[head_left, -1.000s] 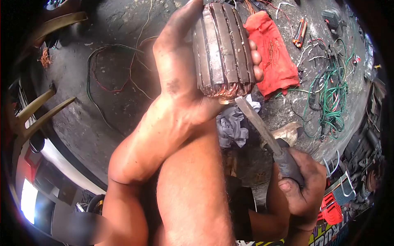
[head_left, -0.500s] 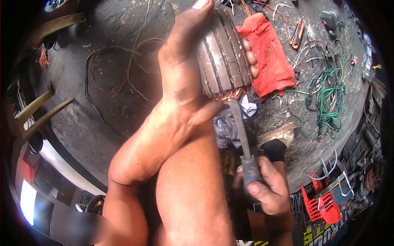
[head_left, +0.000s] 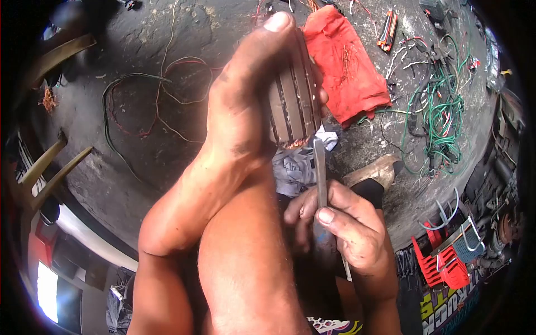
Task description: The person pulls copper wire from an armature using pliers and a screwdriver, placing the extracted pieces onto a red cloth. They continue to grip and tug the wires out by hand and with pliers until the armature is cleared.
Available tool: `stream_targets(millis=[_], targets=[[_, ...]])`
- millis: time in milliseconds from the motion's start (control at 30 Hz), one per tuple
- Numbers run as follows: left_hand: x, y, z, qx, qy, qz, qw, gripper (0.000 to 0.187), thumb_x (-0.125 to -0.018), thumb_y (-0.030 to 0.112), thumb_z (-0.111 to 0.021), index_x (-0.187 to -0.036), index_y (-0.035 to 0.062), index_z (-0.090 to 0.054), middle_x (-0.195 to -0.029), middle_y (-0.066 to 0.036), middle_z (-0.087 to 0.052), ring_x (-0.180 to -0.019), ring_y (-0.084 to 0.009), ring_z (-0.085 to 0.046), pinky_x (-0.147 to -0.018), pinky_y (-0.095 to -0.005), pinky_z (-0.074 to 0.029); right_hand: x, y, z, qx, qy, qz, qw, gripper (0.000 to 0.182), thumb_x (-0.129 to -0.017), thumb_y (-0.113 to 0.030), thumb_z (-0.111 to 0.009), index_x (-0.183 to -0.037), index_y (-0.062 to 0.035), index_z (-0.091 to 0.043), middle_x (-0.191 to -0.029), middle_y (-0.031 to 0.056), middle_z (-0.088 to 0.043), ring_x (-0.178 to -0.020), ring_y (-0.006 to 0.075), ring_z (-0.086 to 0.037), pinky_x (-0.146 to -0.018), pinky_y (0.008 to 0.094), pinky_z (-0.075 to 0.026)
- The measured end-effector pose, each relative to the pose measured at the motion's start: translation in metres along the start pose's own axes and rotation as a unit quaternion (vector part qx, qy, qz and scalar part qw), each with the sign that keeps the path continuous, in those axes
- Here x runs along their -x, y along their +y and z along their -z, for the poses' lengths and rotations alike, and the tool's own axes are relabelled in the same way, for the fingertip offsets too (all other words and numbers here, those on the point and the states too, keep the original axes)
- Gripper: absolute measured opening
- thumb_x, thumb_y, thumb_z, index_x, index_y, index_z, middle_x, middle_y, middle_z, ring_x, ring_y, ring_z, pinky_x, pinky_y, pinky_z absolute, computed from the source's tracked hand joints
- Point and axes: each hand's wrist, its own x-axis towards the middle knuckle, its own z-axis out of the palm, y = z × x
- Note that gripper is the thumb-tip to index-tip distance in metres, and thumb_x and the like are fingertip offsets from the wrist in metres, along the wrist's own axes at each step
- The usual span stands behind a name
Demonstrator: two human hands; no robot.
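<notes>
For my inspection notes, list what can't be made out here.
All in the head view:
- Slotted core: one side, behind the left hand
- Left hand: most fingers, behind the core
- Tool: handle's end, lost in shadow near the right hand

On the floor [head_left: 413, 209], the rag [head_left: 338, 84] lies upper centre, wire bundle [head_left: 444, 128] right, shoe [head_left: 377, 172] below, long wires [head_left: 107, 106] left.
</notes>
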Motion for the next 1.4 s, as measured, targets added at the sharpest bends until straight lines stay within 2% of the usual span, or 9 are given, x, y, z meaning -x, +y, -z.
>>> stream_targets(millis=[167, 400, 767, 833, 867, 933, 1000, 1067, 1400], targets=[[-0.011, -0.007, 0.008, 0.132, -0.032, -0.003, 0.991, 0.054, -0.09, 0.05, -0.053, -0.104, -0.001, -0.059, -0.082, -0.019, -0.064, -0.067, -0.0294, -0.066, -0.061, -0.0393, -0.057, -0.002, -0.002, 0.01, 0.05, -0.055, -0.074, 0.995, 0.034, -0.105, -0.033, -0.038, -0.108, -0.0025, -0.054, -0.065, -0.0016, -0.042, -0.052, 0.006, -0.042, -0.047, 0.0213, -0.032], [-0.008, 0.0, -0.003, 0.147, -0.069, 0.013, 0.987, 0.054, -0.09, 0.051, -0.053, -0.103, -0.0012, -0.059, -0.081, -0.019, -0.064, -0.066, -0.029, -0.066, -0.061, -0.0384, -0.057, -0.007, -0.011, 0.009, 0.063, -0.039, -0.084, 0.994, 0.051, -0.101, -0.047, -0.038, -0.104, 0.0007, -0.055, -0.057, 0.0044, -0.048, -0.045, 0.0086, -0.041, -0.045, 0.0212, -0.034], [-0.011, -0.004, -0.007, -0.103, -0.016, -0.024, 0.994, 0.052, -0.088, 0.049, -0.056, -0.094, -0.0025, -0.061, -0.074, -0.015, -0.064, -0.06, -0.0246, -0.063, -0.057, -0.0337, -0.053, -0.006, -0.016, 0.015, -0.075, -0.055, -0.155, 0.983, 0.035, -0.104, -0.036, -0.041, -0.1, -0.0032, -0.053, -0.057, -0.0007, -0.039, -0.046, 0.0082, -0.038, -0.043, 0.0235, -0.033], [-0.012, -0.01, 0.011, -0.194, -0.036, -0.066, 0.978, 0.044, -0.088, 0.042, -0.058, -0.088, -0.0018, -0.061, -0.07, -0.013, -0.062, -0.058, -0.0213, -0.061, -0.054, -0.0312, -0.049, 0.01, -0.013, 0.034, 0.007, 0.102, 0.149, 0.984, 0.038, -0.103, -0.04, -0.036, -0.087, -0.0082, -0.049, -0.055, 0.0002, -0.039, -0.039, 0.009, -0.031, -0.035, 0.0276, -0.03], [-0.011, -0.018, 0.017, -0.245, -0.012, -0.098, 0.964, 0.041, -0.087, 0.04, -0.059, -0.086, -0.0013, -0.06, -0.068, -0.013, -0.061, -0.058, -0.0207, -0.061, -0.053, -0.0305, -0.048, 0.011, -0.044, 0.062, -0.37, 0.036, 0.273, 0.887, 0.042, -0.102, -0.045, -0.036, -0.083, -0.0092, -0.047, -0.054, 0.0011, -0.037, -0.036, 0.0094, -0.027, -0.033, 0.0273, -0.03], [-0.013, -0.025, 0.022, -0.096, 0.065, -0.023, 0.993, 0.042, -0.087, 0.043, -0.06, -0.092, 0.0018, -0.058, -0.073, -0.012, -0.059, -0.059, -0.0219, -0.06, -0.055, -0.0336, -0.051, 0.032, -0.041, 0.11, -0.468, 0.002, 0.357, 0.808, 0.044, -0.102, -0.046, -0.036, -0.081, -0.0087, -0.047, -0.053, 0.0023, -0.039, -0.035, 0.0103, -0.029, -0.033, 0.0267, -0.031], [-0.02, -0.016, 0.021, 0.076, 0.157, 0.06, 0.983, 0.045, -0.088, 0.048, -0.059, -0.095, 0.0034, -0.057, -0.08, -0.014, -0.061, -0.063, -0.023, -0.06, -0.058, -0.036, -0.052, 0.013, -0.055, 0.095, -0.165, 0.005, 0.021, 0.986, 0.049, -0.103, -0.047, -0.033, -0.08, -0.0068, -0.049, -0.055, 0.0034, -0.043, -0.036, 0.011, -0.035, -0.034, 0.0264, -0.032], [-0.027, -0.013, 0.03, 0.128, 0.103, 0.055, 0.985, 0.047, -0.089, 0.051, -0.058, -0.096, 0.0043, -0.058, -0.082, -0.015, -0.061, -0.066, -0.0236, -0.061, -0.06, -0.0371, -0.053, 0.0, -0.036, 0.065, -0.012, 0.011, -0.08, 0.997, 0.052, -0.103, -0.046, -0.034, -0.088, -0.0008, -0.056, -0.058, 0.0062, -0.049, -0.043, 0.0125, -0.046, -0.042, 0.0262, -0.04], [-0.031, -0.005, 0.01, 0.144, -0.007, 0.066, 0.987, 0.051, -0.091, 0.05, -0.054, -0.099, 0.0, -0.06, -0.08, -0.017, -0.064, -0.066, -0.026, -0.066, -0.06, -0.0408, -0.058, -0.032, -0.023, 0.027, 0.038, -0.105, -0.079, 0.991, 0.03, -0.105, -0.032, -0.037, -0.104, -0.0065, -0.054, -0.06, -0.002, -0.044, -0.049, 0.0044, -0.039, -0.044, 0.0206, -0.032]])
